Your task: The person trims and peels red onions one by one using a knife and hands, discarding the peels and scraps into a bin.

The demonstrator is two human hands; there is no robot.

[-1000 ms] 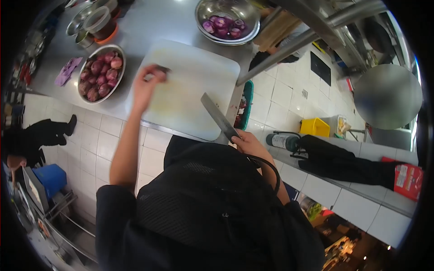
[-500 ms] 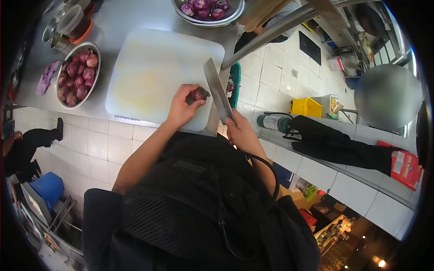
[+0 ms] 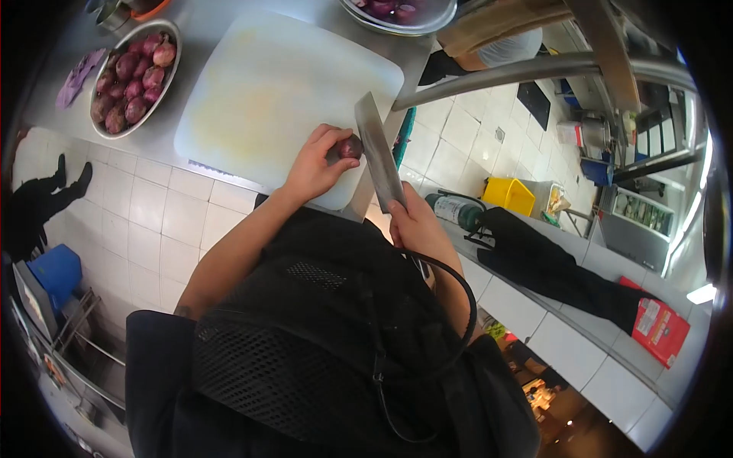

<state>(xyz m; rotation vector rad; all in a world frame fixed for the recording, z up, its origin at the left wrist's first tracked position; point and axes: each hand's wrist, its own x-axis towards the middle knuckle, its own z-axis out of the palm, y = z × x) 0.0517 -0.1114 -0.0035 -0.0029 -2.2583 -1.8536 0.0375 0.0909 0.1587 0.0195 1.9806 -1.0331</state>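
In my left hand (image 3: pixel 317 164) is a small red onion (image 3: pixel 350 146), pinched between thumb and fingers above the right side of a white cutting board (image 3: pixel 282 84). My right hand (image 3: pixel 421 221) grips a broad knife (image 3: pixel 379 145) by its handle, which the fingers hide. The blade points up and away, just right of the onion; I cannot tell whether they touch. Left of the board stands a metal bowl (image 3: pixel 177 72) full of unpeeled red onions (image 3: pixel 131 84). At the far edge, peeled purple onions (image 3: pixel 389 9) sit in another metal bowl (image 3: pixel 416 30).
A purple cloth (image 3: pixel 79 79) lies at the table's left. A metal rail (image 3: pixel 504 82) runs off to the right. Beyond are a yellow bin (image 3: pixel 510 196), a green cylinder (image 3: pixel 456 209) and black cloth (image 3: pixel 550 263) on a tiled ledge. Another person's legs (image 3: pixel 53 191) show at left.
My view has turned and shifted a little. The onion has turned within my left hand, its stem end no longer showing. The knife stays beside it in my right hand.
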